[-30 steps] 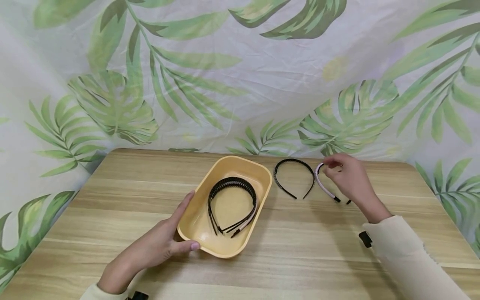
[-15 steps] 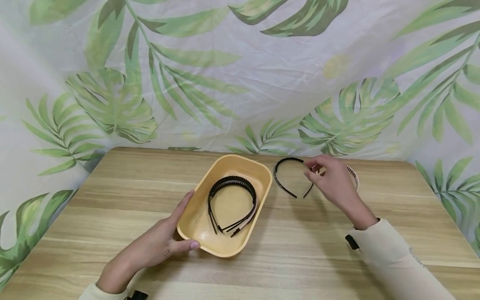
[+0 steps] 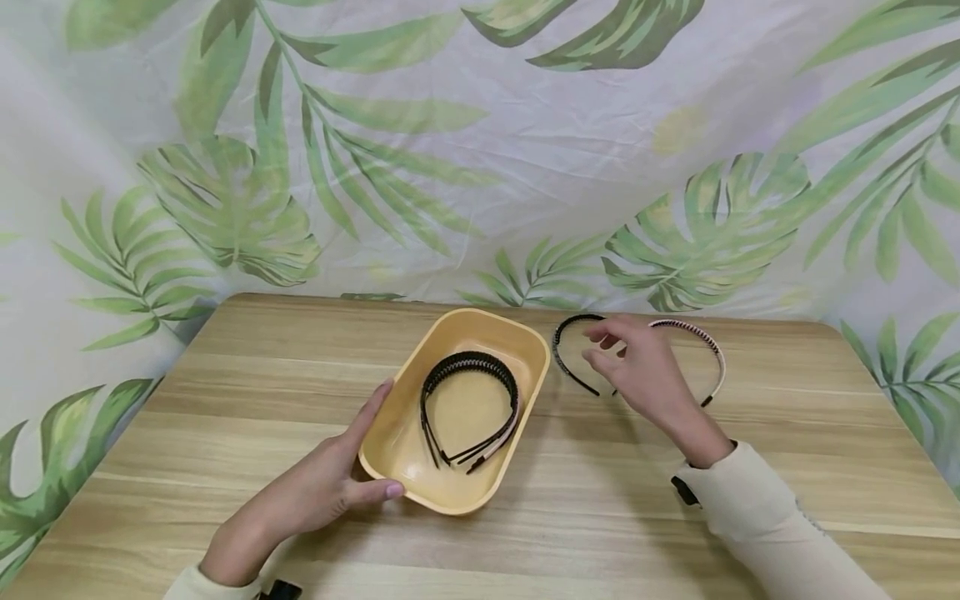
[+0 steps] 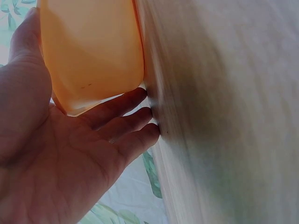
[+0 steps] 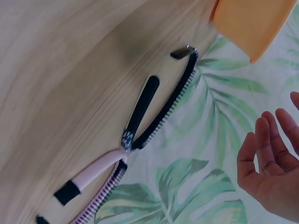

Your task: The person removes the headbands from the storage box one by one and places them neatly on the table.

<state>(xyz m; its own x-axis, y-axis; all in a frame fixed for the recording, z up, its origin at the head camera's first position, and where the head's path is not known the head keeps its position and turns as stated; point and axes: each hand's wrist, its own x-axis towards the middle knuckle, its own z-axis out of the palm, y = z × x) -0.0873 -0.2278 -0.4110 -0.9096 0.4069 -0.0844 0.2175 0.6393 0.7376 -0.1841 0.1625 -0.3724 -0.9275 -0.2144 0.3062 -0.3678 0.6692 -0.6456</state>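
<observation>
A yellow tray [image 3: 525, 350] sits mid-table with black toothed headbands [image 3: 468, 367] lying inside. My left hand [image 3: 367, 454] grips its near-left corner, thumb on the front rim and fingers along the side; the left wrist view shows the tray wall [image 4: 88, 51] against my palm. My right hand [image 3: 596, 346] hovers with relaxed, spread fingers just above a black headband [image 3: 564, 367] on the table to the right of the tray. A pink headband [image 3: 716, 354] lies just beyond it. In the right wrist view both bands, black [image 5: 161, 119] and pink [image 5: 96, 170], overlap at their tips.
The wooden table [image 3: 225, 400] meets a leaf-print cloth backdrop [image 3: 450, 167] along its far edge. Bare tabletop lies left of the tray and along the near edge.
My right hand let go of the pink headband, which now lies on the table farther right, and moved left over the black headband. Left hand and tray stayed put.
</observation>
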